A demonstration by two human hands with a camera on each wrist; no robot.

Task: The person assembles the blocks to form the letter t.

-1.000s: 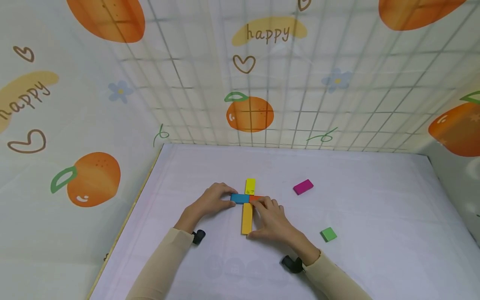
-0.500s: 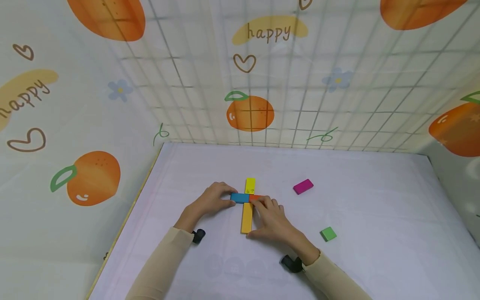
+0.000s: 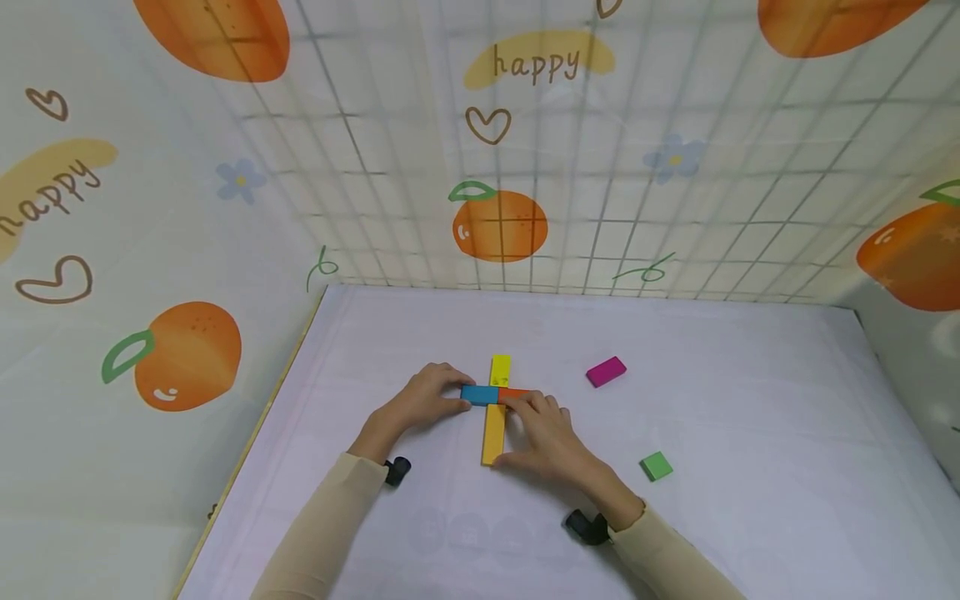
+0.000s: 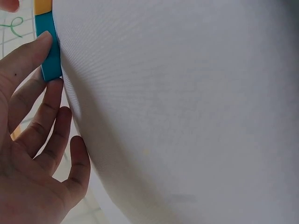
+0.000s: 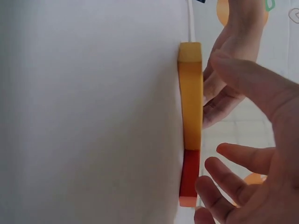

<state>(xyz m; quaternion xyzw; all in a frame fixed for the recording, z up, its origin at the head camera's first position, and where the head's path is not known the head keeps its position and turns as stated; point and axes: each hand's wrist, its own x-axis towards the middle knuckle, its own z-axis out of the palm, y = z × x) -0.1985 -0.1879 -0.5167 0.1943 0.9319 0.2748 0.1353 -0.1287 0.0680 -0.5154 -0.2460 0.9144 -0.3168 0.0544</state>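
Observation:
Flat blocks form a cross on the white surface. My left hand (image 3: 427, 396) pinches the left end of the blue block (image 3: 480, 396) between thumb and fingers; the left wrist view shows the thumb on its side. Beside it on the right lies a red-orange block (image 3: 513, 393), partly hidden by my right hand (image 3: 549, 437). In the right wrist view, those fingers are spread beside the red-orange block (image 5: 190, 175), with the thumb by the far end of the long amber block (image 5: 192, 102). A bright yellow block (image 3: 501, 370) extends away from the middle.
A magenta block (image 3: 606, 372) lies to the back right, and a green block (image 3: 656, 467) lies right of my right hand. Printed cloth walls (image 3: 390, 233) rise behind and to the left of the white table surface (image 3: 765, 433).
My right hand has shifted very slightly, its thumb a little farther up along the amber block. The left hand and the blocks keep their places.

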